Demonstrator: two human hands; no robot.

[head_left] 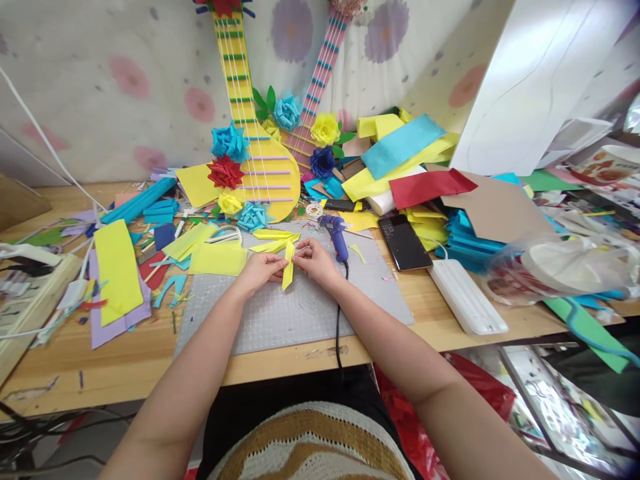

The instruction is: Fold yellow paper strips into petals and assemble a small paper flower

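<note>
Above the grey cutting mat (305, 330), my left hand (263, 272) and my right hand (315, 261) pinch a folded strip of yellow paper (288, 270) between them. The strip stands roughly upright, its pointed lower end hanging below my fingertips. Just beyond it, more folded yellow strips (273, 235) lie on the mat. A blue hot glue gun (336, 237) rests right of my right hand, its black cord running toward the table's front edge. Left of my left hand lie yellow paper sheets (217, 259).
Paper guitars, one yellow (277, 167) and one pink (320, 73), lean at the back with paper flowers. A black phone (404, 241) and a white power strip (467, 297) lie on the right. Coloured paper scraps cover the left. A bagged container (565, 263) stands far right.
</note>
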